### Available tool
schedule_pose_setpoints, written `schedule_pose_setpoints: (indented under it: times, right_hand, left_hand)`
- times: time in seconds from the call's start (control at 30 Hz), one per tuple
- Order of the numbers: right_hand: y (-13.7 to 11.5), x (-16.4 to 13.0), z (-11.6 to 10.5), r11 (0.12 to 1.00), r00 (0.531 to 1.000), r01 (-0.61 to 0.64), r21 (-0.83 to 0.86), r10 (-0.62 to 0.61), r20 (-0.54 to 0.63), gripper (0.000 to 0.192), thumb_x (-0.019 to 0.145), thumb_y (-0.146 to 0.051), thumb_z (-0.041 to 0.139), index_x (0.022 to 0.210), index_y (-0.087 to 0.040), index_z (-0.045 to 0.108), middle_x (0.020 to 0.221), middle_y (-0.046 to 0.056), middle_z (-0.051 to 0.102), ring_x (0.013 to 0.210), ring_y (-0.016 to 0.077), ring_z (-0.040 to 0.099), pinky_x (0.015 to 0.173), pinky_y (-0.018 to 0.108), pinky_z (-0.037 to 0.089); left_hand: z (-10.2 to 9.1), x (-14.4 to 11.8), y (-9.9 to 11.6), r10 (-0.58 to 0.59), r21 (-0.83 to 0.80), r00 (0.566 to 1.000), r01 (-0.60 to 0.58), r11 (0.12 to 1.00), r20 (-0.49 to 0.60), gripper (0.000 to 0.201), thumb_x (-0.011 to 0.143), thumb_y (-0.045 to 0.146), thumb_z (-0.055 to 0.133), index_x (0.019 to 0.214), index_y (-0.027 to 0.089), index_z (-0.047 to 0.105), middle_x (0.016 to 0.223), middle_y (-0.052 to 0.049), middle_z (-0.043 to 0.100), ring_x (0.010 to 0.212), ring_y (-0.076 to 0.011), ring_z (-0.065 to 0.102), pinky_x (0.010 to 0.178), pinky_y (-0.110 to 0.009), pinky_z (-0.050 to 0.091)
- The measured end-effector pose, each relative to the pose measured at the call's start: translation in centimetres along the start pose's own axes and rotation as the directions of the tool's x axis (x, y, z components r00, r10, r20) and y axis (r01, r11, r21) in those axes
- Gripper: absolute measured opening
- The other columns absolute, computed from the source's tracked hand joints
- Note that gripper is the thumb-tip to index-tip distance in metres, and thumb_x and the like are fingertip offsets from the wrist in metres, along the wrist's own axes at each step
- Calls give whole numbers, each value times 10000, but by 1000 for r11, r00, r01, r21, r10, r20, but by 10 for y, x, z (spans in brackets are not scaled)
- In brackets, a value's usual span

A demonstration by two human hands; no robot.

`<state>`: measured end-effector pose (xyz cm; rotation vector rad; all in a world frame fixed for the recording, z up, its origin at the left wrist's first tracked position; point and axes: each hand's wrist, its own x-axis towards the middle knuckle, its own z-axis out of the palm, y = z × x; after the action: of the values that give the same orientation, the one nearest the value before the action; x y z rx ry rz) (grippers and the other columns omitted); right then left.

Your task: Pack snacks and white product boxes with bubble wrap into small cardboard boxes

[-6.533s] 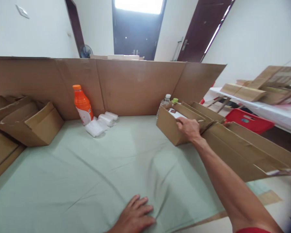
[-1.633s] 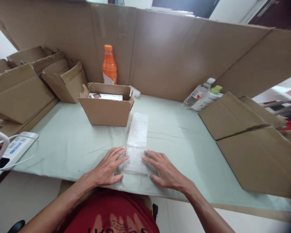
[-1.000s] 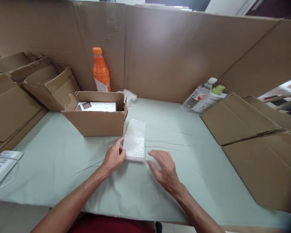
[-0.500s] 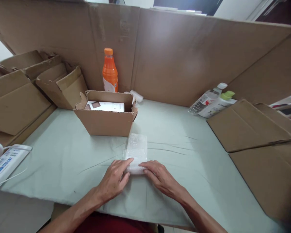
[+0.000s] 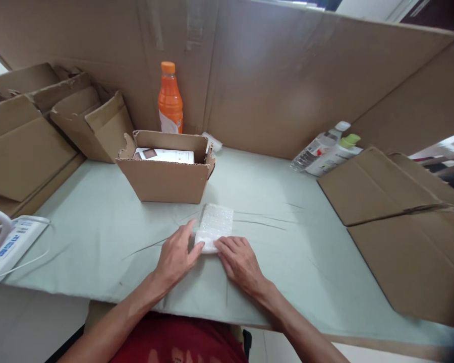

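Observation:
A flat bubble wrap bundle lies on the pale green cloth in front of me, its near end folded into a thicker edge. What is inside cannot be made out. Along its left side is my left hand, fingers spread apart and the thumb tip touching the near left corner. My right hand grips the near right edge, fingertips on top and thumb tucked below. Just beyond the bundle stands an open cardboard box, holding a white printed box.
An orange bottle stands behind the box. Folded cartons lean at left, near a white power strip. At right are a clear bottle, a white bottle with green cap and cardboard flaps. A cardboard wall closes the back.
My left hand has let go of the folded edge and spread along the bundle's left side. The near end is folded further over. The view has tilted slightly down.

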<state>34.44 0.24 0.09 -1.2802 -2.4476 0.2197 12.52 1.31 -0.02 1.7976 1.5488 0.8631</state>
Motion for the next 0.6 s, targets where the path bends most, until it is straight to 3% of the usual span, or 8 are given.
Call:
schedule_pose_setpoints:
  times: [0.07,0.13,0.23,0.3,0.37,0.43,0.53,0.6]
  right_hand:
    - [6,5,4,983,992,-96,159,107,-61,285,973,-193,459,1171,-212,663,1092,112,733,980,262,660,858,434,519]
    - [7,9,4,909,968,-210,360,245,-54,257,960,-258,503,1153,-226,670,1107,91,738,1013,258,673,882,414,535]
    - [-6,12,1,694,926,-337,636,365,93,242,931,-334,559,1104,-219,682,1080,71,742,988,245,688,845,360,553]
    - [-19,12,-1,534,919,-364,763,341,200,260,932,-381,567,1089,-208,682,1038,60,742,930,229,693,800,333,557]
    - [-30,10,-3,442,921,-366,819,295,253,288,946,-411,550,1093,-200,680,1009,57,739,887,217,691,773,321,558]
    - [-33,7,-7,500,927,-351,792,302,220,285,948,-407,550,1102,-206,681,1011,60,734,883,214,685,781,326,558]
    - [-22,3,-17,718,921,-308,624,391,4,291,907,-410,620,1142,-246,670,1123,88,696,968,239,662,837,373,548]
    - [-11,3,-23,768,906,-296,568,414,-88,399,874,-458,663,1224,-267,635,1236,110,647,1056,267,639,861,400,539]
  left_hand:
    - [-6,-13,-3,-179,-270,983,181,946,29,575,854,412,608,1374,206,479,1054,-76,660,875,-205,647,777,-352,547]
    - [-9,-25,-2,-317,-544,933,356,760,169,659,826,413,631,1404,179,417,1174,-124,638,1011,-229,655,837,-375,554]
    - [-2,-31,4,-300,-757,888,456,468,349,694,752,366,680,1371,172,434,1307,-162,601,1178,-265,617,986,-424,502]
    - [6,-29,9,-261,-810,893,444,384,366,587,713,328,687,1256,169,531,1255,-138,641,1167,-265,620,1019,-426,473]
    - [13,-27,12,-274,-834,893,438,336,358,503,684,304,693,1155,161,584,1164,-113,683,1124,-262,631,1008,-415,468]
    - [16,-26,13,-321,-851,885,432,298,337,513,668,300,712,1147,159,592,1117,-98,698,1098,-255,634,993,-402,469]
    - [13,-27,14,-367,-872,892,383,304,264,542,675,293,736,1185,174,597,1127,-81,698,1084,-231,630,988,-372,460]
    - [7,-27,15,-350,-868,905,363,338,242,497,684,281,738,1157,179,622,1110,-69,701,1066,-218,626,969,-343,460]
